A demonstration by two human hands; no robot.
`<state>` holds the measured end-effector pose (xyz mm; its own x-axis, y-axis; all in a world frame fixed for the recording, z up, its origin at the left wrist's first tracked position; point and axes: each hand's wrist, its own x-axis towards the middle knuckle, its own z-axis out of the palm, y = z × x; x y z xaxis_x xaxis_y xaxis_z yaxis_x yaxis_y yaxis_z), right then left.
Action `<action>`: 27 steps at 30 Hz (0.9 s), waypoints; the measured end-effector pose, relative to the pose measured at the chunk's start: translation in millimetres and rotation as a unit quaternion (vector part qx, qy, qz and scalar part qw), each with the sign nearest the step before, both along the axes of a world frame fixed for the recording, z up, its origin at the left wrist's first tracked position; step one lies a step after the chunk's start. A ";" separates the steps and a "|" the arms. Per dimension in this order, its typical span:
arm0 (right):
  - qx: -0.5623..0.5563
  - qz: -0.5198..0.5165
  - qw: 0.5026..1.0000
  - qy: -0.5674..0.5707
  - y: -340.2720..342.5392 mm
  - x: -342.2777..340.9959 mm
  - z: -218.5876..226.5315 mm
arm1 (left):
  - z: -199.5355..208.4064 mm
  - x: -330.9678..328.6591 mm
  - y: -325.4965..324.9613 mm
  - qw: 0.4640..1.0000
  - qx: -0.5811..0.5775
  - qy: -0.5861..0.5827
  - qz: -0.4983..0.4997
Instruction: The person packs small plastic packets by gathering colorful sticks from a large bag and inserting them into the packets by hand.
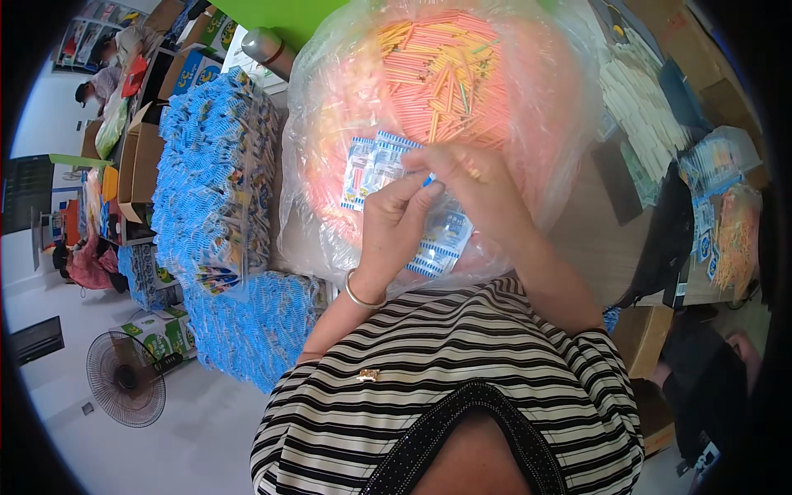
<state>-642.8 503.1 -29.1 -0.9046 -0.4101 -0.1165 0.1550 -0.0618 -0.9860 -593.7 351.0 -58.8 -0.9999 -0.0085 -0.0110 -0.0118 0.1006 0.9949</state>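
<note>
My left hand (394,221), with a pale bangle at the wrist, is closed. Between its thumb and forefinger shows a small blue tip (429,179); the rest of that thing is hidden. Curled inward just beside it is my right hand (487,188), its fingertips almost meeting the left ones; what they hold, if anything, I cannot make out. Under and around the hands lie blue-and-white clear packets (358,172), and another packet (445,235) is below the fingers. They rest on a large clear plastic bag (309,107) filled with thin pink and yellow sticks (450,70).
At the left stands a clear bin heaped with blue-and-white packets (202,165), with another heap (247,322) nearer me. A steel flask (266,51) stands behind. On the right are white strips (639,99), a black bag (660,235) and a bag of orange sticks (737,235).
</note>
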 end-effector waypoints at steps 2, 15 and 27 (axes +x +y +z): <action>0.042 0.043 0.998 0.007 5.8 -0.8 2.3 | -0.3 -1.3 -0.2 1.000 0.008 -0.008 -0.006; 0.168 0.012 0.958 0.232 33.0 3.7 27.8 | 2.9 -1.6 -0.2 0.977 0.184 0.108 -0.025; 0.302 0.058 0.864 0.399 38.1 2.1 0.3 | -28.7 -8.1 -48.4 0.965 -0.181 0.112 0.154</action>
<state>-640.7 541.2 -28.8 -0.7532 -0.5852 0.3004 -0.6178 0.4722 -0.6288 -601.8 302.6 -87.5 -0.9262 -0.2695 0.2638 0.1136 0.4677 0.8766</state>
